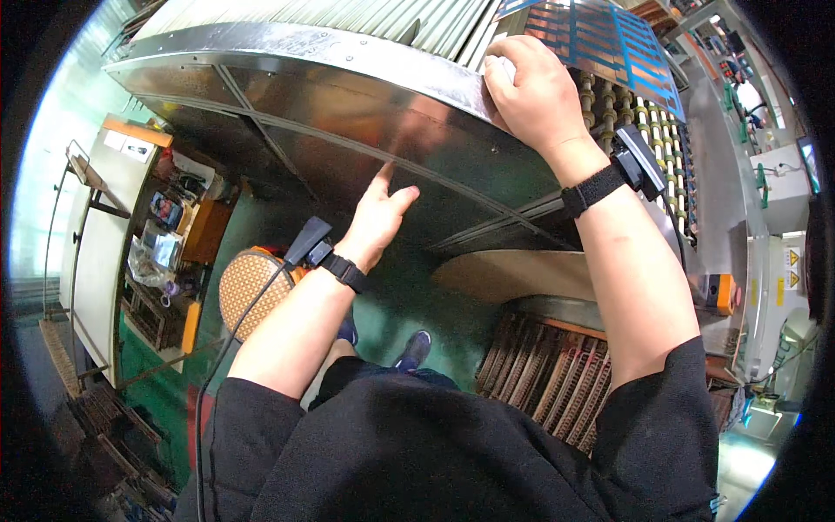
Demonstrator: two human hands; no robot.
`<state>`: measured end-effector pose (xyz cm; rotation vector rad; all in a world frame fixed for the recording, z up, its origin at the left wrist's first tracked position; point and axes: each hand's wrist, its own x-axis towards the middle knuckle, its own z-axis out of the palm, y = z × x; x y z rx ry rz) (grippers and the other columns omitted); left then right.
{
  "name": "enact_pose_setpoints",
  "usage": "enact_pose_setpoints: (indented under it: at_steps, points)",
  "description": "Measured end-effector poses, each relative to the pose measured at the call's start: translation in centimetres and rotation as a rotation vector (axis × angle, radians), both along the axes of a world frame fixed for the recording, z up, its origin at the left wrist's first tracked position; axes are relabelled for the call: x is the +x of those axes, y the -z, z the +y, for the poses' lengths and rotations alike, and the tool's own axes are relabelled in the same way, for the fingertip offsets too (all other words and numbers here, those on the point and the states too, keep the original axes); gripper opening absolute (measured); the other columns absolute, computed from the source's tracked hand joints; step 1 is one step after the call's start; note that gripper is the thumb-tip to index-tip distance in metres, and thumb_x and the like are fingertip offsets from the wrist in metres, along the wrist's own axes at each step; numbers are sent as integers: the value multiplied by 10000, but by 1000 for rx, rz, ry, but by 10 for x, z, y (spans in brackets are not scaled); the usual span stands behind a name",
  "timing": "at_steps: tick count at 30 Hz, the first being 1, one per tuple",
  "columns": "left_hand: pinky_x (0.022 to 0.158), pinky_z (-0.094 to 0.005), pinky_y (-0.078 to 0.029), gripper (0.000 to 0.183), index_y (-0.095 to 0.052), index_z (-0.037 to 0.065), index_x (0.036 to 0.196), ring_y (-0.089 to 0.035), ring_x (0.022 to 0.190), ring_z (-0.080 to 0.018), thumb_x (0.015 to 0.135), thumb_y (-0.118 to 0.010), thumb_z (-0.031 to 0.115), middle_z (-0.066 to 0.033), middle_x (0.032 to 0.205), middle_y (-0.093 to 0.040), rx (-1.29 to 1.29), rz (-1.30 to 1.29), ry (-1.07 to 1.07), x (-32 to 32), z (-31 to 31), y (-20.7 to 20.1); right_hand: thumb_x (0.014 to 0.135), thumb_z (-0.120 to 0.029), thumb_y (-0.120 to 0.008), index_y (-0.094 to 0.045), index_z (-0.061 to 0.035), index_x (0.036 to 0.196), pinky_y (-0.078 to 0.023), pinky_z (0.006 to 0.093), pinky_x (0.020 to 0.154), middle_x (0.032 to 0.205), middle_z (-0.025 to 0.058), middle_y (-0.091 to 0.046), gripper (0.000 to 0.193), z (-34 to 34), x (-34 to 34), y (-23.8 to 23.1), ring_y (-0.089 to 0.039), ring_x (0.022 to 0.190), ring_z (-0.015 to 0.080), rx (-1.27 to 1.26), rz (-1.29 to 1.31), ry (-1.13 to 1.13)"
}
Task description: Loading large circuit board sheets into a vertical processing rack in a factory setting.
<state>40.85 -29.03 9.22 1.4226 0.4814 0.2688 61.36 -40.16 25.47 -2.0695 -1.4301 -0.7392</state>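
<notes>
My right hand [537, 94] is curled closed at the top edge of a metal-sided machine [348, 109]. A bit of something white shows between its thumb and fingers; what it is I cannot make out. Just beyond that hand lies a copper-coloured panel with blue stripes [600, 43], over a bed of rollers [644, 130]. Lower and to the left, my left hand [380, 211] hangs before the machine's shiny side, its index finger stretched out and thumb apart, holding nothing. Each wrist wears a black strap with a small cabled device.
Pale slats [348, 19] line the machine's top at the far side. A round woven-topped stool [252, 291] stands left of my legs. Ridged racks [548, 374] sit low at the right. A cluttered cabinet [165, 235] is at the left, an orange control box [720, 294] at the right.
</notes>
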Motion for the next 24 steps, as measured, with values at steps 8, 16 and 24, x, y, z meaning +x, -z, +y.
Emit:
enact_pose_setpoints:
  at_steps: [8,16,24]
  points:
    - [878,-277,-464,787,-282,4,1581,-553,1020,-144,928,-674,202,-137,1474,-515,-17,61,-55,-8,-4,-2,897,-243,-623,-695,-37,993,-518,429,934,1030,150,-689,239,-1,2,1,-652,1021,342,-6,16,45]
    - [917,-284,-459,777,-269,-8,1579,-566,1081,-166,938,-662,187,-161,1535,-450,-1,87,-61,-15,7,7,894,-235,-624,-688,-40,984,-515,429,922,1022,149,-686,225,3,1,0,-648,1012,347,8,11,31]
    - [1017,-347,-482,714,-368,13,1532,-604,1151,-245,925,-676,227,-193,1453,-497,186,296,-61,-104,26,76,881,-154,-615,-679,-29,1032,-502,419,954,1101,174,-677,206,4,-11,-10,-639,1079,357,-41,103,62]
